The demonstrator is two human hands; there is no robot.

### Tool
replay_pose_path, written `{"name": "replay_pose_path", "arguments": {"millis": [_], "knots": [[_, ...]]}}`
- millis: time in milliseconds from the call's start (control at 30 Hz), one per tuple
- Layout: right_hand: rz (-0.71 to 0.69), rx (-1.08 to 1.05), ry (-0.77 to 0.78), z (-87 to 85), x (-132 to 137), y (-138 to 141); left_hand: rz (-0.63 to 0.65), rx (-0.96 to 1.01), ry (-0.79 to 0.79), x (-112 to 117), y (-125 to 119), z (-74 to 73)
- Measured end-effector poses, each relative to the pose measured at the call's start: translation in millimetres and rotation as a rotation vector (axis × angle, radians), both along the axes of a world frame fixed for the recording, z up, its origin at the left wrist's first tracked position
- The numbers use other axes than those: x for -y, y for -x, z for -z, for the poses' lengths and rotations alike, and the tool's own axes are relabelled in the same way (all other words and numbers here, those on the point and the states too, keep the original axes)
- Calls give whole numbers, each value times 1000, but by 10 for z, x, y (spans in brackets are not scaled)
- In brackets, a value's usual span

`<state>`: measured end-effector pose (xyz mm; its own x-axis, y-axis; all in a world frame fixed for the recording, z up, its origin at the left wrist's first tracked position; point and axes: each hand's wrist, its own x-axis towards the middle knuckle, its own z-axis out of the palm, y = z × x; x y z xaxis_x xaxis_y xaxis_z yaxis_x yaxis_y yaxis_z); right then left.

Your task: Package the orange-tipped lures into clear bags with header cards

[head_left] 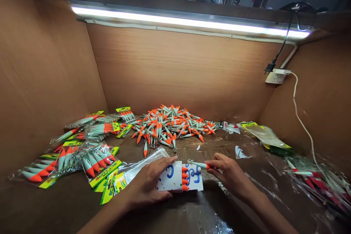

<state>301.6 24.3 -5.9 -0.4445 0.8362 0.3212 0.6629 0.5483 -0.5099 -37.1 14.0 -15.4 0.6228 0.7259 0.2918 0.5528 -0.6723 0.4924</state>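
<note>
Two bare hands face each other over a dark brown table (182, 210), a small gap between them. The left hand (150, 181) comes in from the lower left and arches over a folded white card (168, 181) with blue writing, its thumb along the near edge and its fingers along the far edge. From the fold, just beyond this grip, a row of orange lure tips (185, 181) points toward the right hand (223, 170). That hand, its forearm angled in from the lower right, pinches a single fishing lure (199, 165) by its orange end between thumb and bent fingers; the lure lies nearly level, hooks toward the left hand. Whether it touches the card is hard to tell. Ahead of both hands spreads a heap of loose lures (170, 124), pale and orange. Left of the left hand lie filled clear bags (95, 159) with yellow labels; well right of the right hand, flat bags (264, 137).
</note>
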Motion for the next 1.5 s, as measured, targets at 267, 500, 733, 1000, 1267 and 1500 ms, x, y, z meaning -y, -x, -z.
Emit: {"name": "replay_pose_path", "arguments": {"millis": [267,500,733,1000,1267,1500], "knots": [[69,230,-134,82,97,180,12,1,9,100,-151,-27],[21,90,-159,106,102,303,31,-18,-6,117,-174,4],[-24,56,-143,144,155,437,47,-14,8,181,-280,2],[-8,42,-16,192,90,406,24,-33,12,221,-393,155],[-248,145,88,64,263,570,-364,-114,39,-18,85,-67],[-365,206,164,5,114,321,-748,-400,213,-232,809,-89]]}}
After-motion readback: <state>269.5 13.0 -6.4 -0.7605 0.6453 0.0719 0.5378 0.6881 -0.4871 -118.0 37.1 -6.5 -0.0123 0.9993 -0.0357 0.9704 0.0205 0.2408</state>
